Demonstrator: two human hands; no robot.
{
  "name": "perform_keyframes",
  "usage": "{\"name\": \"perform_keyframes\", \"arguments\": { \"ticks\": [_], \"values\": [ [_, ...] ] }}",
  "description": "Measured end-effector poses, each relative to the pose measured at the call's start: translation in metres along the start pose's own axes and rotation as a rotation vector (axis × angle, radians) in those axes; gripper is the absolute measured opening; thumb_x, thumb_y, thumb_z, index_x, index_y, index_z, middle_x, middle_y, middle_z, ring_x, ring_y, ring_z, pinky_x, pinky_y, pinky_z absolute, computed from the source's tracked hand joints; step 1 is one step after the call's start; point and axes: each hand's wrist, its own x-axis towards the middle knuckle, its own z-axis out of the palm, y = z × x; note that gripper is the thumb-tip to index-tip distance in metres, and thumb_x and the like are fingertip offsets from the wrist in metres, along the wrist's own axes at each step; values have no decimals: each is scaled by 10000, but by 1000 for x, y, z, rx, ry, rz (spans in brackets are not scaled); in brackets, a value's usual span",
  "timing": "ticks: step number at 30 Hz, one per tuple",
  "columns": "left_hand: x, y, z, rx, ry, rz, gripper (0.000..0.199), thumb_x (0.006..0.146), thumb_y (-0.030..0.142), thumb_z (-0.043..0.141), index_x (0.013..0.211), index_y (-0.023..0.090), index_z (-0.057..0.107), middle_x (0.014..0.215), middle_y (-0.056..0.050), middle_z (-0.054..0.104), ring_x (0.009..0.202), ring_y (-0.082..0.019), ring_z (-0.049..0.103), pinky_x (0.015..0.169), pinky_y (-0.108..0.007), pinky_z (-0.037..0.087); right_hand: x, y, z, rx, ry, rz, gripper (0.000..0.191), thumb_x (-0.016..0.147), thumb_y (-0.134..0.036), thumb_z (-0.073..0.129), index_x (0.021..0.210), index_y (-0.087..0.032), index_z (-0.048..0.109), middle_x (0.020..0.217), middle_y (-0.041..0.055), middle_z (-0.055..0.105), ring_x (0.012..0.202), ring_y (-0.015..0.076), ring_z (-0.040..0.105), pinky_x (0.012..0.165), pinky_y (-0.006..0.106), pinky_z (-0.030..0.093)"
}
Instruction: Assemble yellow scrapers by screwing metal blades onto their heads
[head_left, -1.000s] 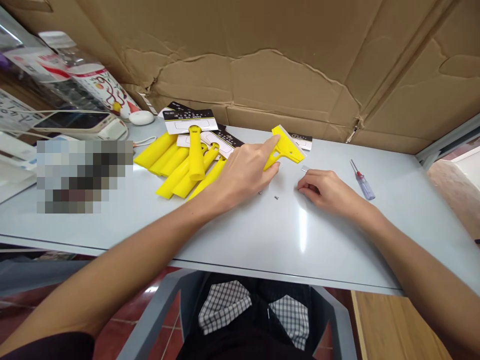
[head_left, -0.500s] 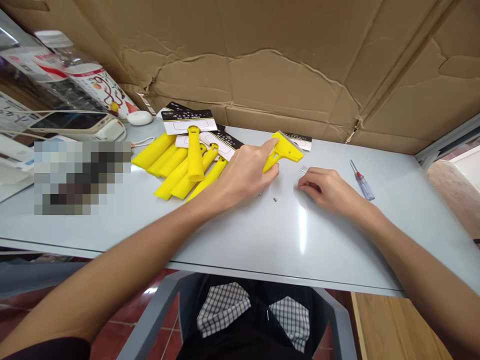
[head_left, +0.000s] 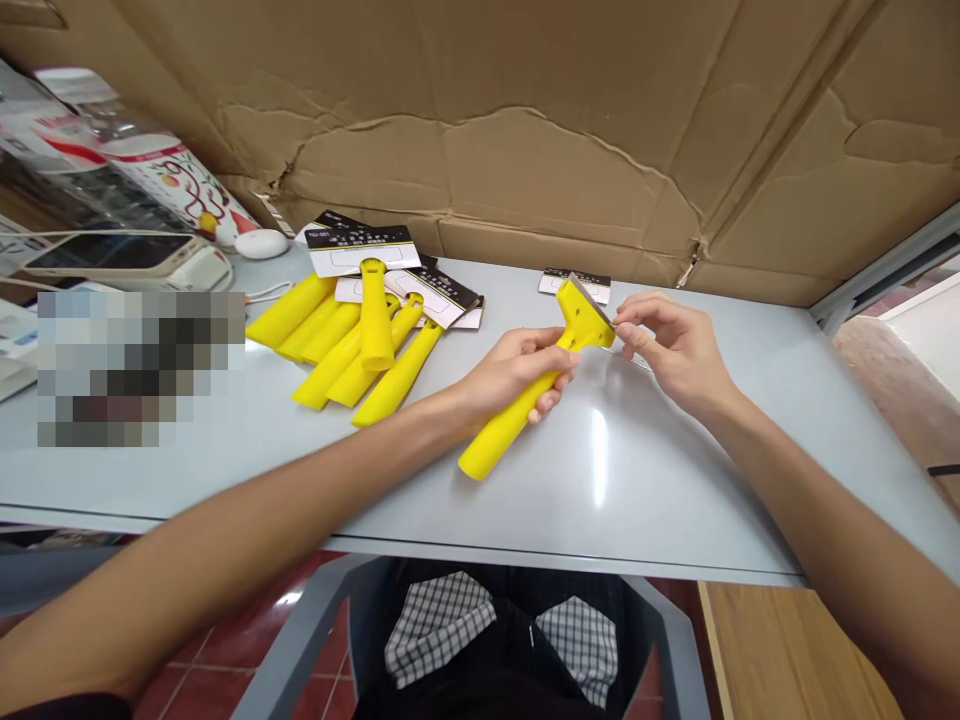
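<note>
My left hand (head_left: pixel 525 370) is wrapped round the neck of a yellow scraper (head_left: pixel 499 430), its handle pointing down toward me and its wide head up to the right. A thin grey metal strip (head_left: pixel 591 302) runs along the edge of that head. At the strip's lower right end, the thumb and fingertips of my right hand (head_left: pixel 671 345) are closed in a pinch. Below the fingers shows a thin, light edge (head_left: pixel 634 361); I cannot tell what it belongs to. Left of my hands lies a pile of yellow scrapers (head_left: pixel 377 330) with black-and-white cards on their heads.
A single card (head_left: pixel 555 286) lies behind the scraper near the cardboard wall (head_left: pixel 487 190). At the left stand drink bottles (head_left: pixel 172 180), with a phone (head_left: pixel 112 252) and a white rounded case (head_left: pixel 261 243) nearby. A blurred-out patch covers part of the table (head_left: pixel 420 490).
My left hand has turned the scraper and brought it nearer, so its whole handle shows. My right hand has risen from the tabletop to the scraper head. The screwdriver and small screws no longer show.
</note>
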Motion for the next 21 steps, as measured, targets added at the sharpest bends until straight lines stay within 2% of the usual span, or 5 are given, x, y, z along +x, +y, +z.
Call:
{"name": "perform_keyframes", "arguments": {
  "ticks": [3,7,15,21],
  "values": [
    [2,-4,-2,-68,-35,-3,242,812,290,802,879,192,591,662,48,569,410,-55,461,350,-192,350,1,1,0,145,-37,102,248,845,-481,888,902,-256,798,1081,55,693,867,176,657,657,312,576],
    [2,-2,-2,-90,-35,11,196,844,288,753,878,192,586,639,51,572,384,-52,444,344,-190,340,0,3,0,245,-77,152,196,869,-451,877,913,-270,814,1108,45,696,910,170,645,697,308,559],
    [-1,0,0,-70,-24,37,201,845,287,748,839,196,568,654,51,573,390,-49,452,346,-187,357,-1,3,3,260,-84,150,155,869,-419,883,909,-278,832,1109,44,697,896,165,648,683,307,566],
    [0,-5,0,-51,-36,33,217,835,289,776,919,188,603,636,60,565,388,-59,464,343,-188,380,-2,1,5,200,-97,129,195,880,-449,865,918,-263,820,1112,52,699,871,167,645,687,324,568]
  ]
}}
